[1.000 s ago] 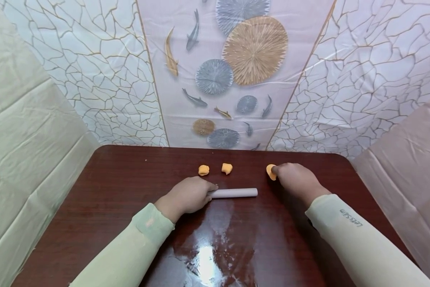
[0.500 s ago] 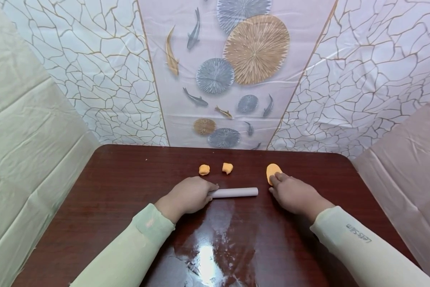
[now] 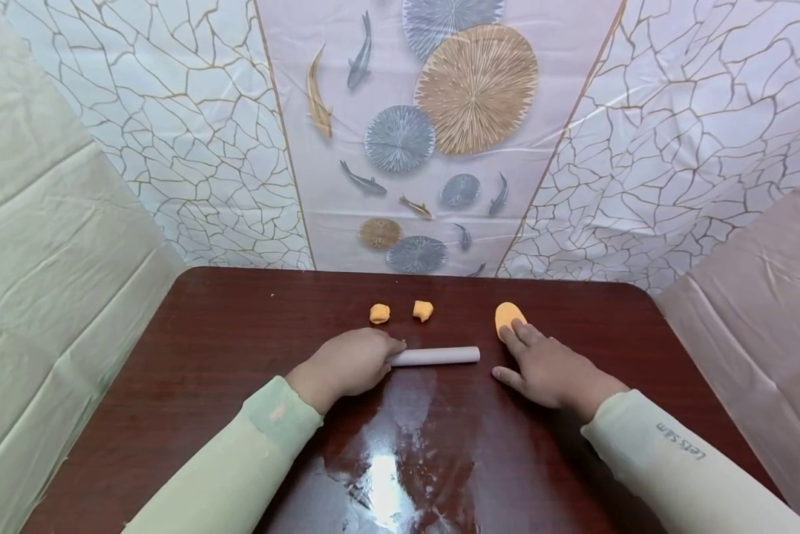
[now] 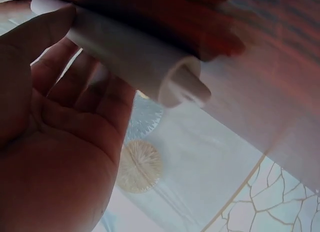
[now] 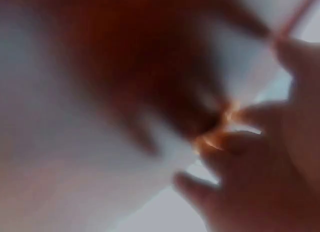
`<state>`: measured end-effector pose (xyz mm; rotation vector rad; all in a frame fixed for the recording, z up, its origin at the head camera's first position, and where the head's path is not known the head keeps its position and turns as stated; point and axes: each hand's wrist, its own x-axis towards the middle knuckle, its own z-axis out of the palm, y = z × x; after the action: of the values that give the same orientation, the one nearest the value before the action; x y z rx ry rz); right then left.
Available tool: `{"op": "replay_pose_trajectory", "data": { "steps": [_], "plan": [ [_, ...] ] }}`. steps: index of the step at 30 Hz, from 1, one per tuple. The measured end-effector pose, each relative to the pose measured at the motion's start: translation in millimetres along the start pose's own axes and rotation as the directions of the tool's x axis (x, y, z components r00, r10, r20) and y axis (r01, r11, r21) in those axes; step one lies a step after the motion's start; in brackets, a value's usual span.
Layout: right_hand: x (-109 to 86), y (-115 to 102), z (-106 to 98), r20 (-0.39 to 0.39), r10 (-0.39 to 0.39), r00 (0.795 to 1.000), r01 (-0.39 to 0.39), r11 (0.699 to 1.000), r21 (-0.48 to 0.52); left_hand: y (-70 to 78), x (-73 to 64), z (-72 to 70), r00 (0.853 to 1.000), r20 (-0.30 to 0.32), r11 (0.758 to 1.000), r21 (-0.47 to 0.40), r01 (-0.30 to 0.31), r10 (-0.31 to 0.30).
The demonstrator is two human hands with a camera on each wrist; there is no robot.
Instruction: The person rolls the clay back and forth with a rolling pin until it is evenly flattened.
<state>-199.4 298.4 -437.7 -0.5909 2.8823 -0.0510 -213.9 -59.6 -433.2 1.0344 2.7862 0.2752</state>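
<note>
My left hand [image 3: 353, 361] grips one end of a white rolling pin [image 3: 440, 357] lying crosswise on the table. In the left wrist view, thumb and fingers wrap the rolling pin [image 4: 130, 56], whose hollow end shows a narrower stub inside. A flattened oval of yellow modelling clay [image 3: 508, 314] lies to the right of the pin. My right hand [image 3: 550, 368] rests palm down with fingers spread, its fingertips touching the oval's near edge. The right wrist view is blurred; it shows the right hand [image 5: 260, 162] with fingers extended toward the yellow clay [image 5: 215, 138].
Two small yellow clay lumps, a left one [image 3: 379, 314] and a right one [image 3: 423, 311], sit beyond the rolling pin. The dark red glossy table [image 3: 240, 356] ends at a patterned cloth backdrop [image 3: 467, 215], with pale cloth walls on both sides.
My right hand has drawn back toward me from gripping the clay's edge and spread its fingers, uncovering more of the oval. The left hand and rolling pin have stayed in place.
</note>
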Motion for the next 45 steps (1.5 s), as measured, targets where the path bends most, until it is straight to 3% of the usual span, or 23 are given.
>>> {"op": "replay_pose_trajectory", "data": {
  "steps": [7, 16, 25, 35, 45],
  "plan": [
    [31.2, -16, -34, -0.043, -0.075, 0.996, 0.074, 0.997, -0.033, -7.9, -9.0, 0.6, 0.999, -0.045, 1.000, 0.002, -0.014, 0.014],
    [85.1, -60, -49, -0.119, -0.175, 0.977, 0.176, 0.984, 0.000, -12.2, -15.7, -1.1, 0.995, -0.093, 1.000, -0.012, -0.025, 0.024],
    [125.2, -91, -50, -0.015, -0.092, 0.996, 0.092, 0.993, 0.070, -13.6, -14.3, -3.6, 0.998, -0.069, 1.000, -0.010, -0.016, 0.015],
    [138.7, -95, -47, 0.031, -0.028, 0.999, 0.025, 0.995, 0.100, -12.9, -13.2, -5.7, 0.997, -0.071, 1.000, -0.015, -0.012, 0.011],
    [137.2, -96, -43, 0.003, -0.017, 1.000, 0.016, 0.988, 0.151, -12.7, -10.9, -3.4, 0.998, -0.064, 1.000, -0.017, -0.006, 0.004]
  ]
}}
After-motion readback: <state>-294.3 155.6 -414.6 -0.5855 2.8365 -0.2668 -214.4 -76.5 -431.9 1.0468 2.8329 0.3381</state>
